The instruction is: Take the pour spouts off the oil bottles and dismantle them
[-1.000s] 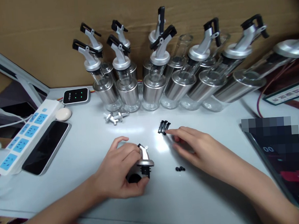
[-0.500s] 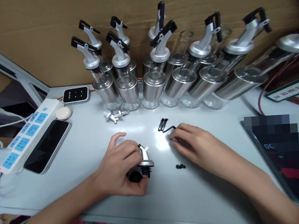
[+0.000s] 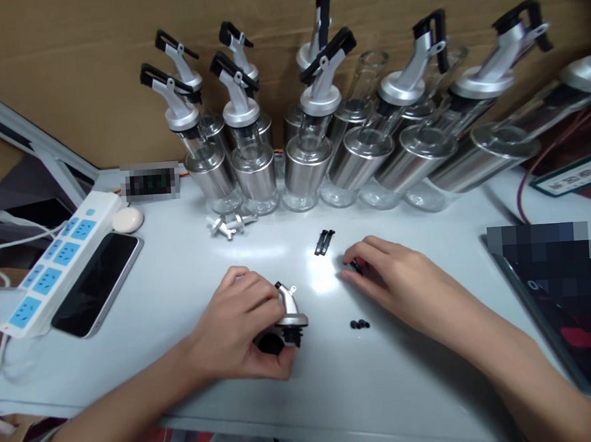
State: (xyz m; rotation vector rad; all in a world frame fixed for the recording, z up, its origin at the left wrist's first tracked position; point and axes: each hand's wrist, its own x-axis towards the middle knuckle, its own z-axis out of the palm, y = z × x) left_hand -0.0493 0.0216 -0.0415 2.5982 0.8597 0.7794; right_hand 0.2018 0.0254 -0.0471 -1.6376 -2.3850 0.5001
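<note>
My left hand (image 3: 246,324) is closed around a silver pourer spout (image 3: 292,311), which stands upright with its ribbed black stopper pointing down. A round black opening shows beneath my palm, partly hidden by the fingers. Between the thumb and fingers of my right hand (image 3: 388,268) is a small black lever (image 3: 356,266), mostly covered. Just beyond those fingertips lie black levers (image 3: 324,242) side by side. Several small black caps (image 3: 360,324) sit on the table below my right hand.
Glass bottles (image 3: 307,173) with steel sleeves stand in rows at the back, many topped with spouts. Loose silver spouts (image 3: 230,226) lie before them. At left are a phone (image 3: 98,284), a power strip (image 3: 62,255) and a white round case (image 3: 128,220). A dark screen (image 3: 555,298) is at right.
My right hand has picked up the black lever beside the other levers and drawn it into its fingers. My left hand keeps its hold on the spout.
</note>
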